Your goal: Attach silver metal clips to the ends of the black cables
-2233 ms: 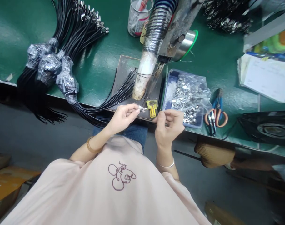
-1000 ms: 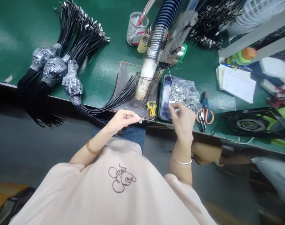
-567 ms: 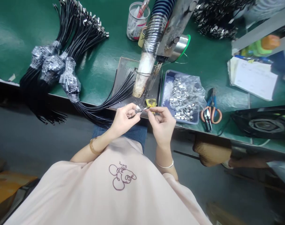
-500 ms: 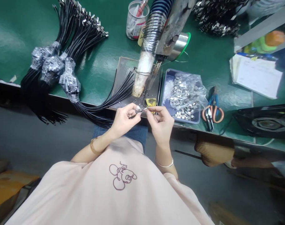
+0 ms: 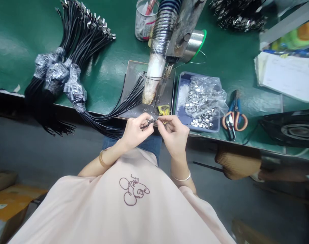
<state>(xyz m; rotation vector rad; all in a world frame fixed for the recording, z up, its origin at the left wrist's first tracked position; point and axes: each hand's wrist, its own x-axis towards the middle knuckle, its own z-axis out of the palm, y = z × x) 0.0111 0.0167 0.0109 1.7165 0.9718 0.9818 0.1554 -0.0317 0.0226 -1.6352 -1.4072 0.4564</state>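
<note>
Just off the bench's front edge, my left hand (image 5: 136, 131) pinches a thin black cable (image 5: 145, 125) close to its end. Facing it, my right hand (image 5: 175, 133) is closed at the cable's tip, thumb against forefinger. A small shiny piece shows between the two hands, too small to make out fully. To the left, a bundle of black cables (image 5: 111, 113) lies with its ends on a dark plate (image 5: 131, 73). Behind my fingers sits a small yellow block (image 5: 164, 109). A blue tray (image 5: 180, 76) holds small metal connectors (image 5: 202, 120) and a clear bag.
A white-wrapped hose (image 5: 151, 81) and a metal arm with a solder spool (image 5: 193, 45) reach down over the plate. Pliers (image 5: 234, 115) lie right of the tray, beside a black fan (image 5: 294, 130). Wrapped cable bundles (image 5: 55, 73) lie at left. A cup (image 5: 144, 23) stands behind.
Both hands stay together at the cable's end, with only slight finger movement. More of the black cable shows between them now. The camera view has shifted a little.
</note>
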